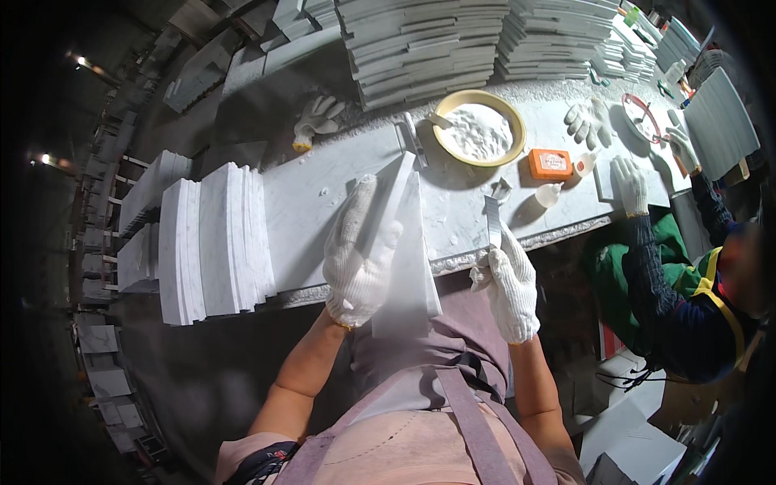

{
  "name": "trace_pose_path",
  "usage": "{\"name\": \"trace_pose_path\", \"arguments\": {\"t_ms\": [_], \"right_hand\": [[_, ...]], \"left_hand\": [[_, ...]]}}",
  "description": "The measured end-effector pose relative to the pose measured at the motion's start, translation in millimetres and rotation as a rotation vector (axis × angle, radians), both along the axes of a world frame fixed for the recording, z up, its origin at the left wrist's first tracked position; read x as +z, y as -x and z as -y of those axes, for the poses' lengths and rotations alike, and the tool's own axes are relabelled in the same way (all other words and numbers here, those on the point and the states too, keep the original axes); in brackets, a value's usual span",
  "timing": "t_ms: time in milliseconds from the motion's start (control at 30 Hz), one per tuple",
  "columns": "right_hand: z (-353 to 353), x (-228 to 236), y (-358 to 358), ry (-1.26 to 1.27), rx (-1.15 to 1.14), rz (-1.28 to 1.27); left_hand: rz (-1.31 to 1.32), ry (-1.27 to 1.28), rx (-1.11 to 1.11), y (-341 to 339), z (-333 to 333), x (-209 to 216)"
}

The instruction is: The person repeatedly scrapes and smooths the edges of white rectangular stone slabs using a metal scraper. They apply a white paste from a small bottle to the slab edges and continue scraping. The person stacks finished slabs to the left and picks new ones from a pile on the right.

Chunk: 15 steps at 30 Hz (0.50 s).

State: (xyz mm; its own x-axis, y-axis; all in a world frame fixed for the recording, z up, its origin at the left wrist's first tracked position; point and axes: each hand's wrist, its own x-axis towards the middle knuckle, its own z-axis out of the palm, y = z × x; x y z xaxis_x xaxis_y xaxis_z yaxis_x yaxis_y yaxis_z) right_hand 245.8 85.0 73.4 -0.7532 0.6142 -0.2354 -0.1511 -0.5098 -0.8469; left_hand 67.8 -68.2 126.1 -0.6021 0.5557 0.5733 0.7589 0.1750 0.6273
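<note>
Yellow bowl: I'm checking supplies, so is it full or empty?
Not empty: lumpy white material spreads across most of the yellow bowl's inside. How deep it goes, I cannot tell.

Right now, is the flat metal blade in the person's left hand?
No, the gloved right hand holds the flat metal blade, while the left hand grips a white slab.

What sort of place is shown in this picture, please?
Probably a stone or tile workshop: tall stacks of pale slabs stand behind a yellow bowl of white material, while the gloved left hand holds a marble-like panel and the gloved right hand a flat-bladed scraper.
</note>
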Motion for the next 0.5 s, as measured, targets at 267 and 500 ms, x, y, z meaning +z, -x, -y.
{"name": "trace_pose_path", "arguments": {"t_ms": [267,500], "right_hand": [[-9.2,45.1,48.8,-0.131,-0.022,0.006],[-14.8,91.0,89.5,-0.359,0.142,-0.034]], "left_hand": [[0.056,-0.119,0.138,12.4,4.5,-3.6],[0.031,-0.164,0.126,17.2,4.2,-7.5]]}}
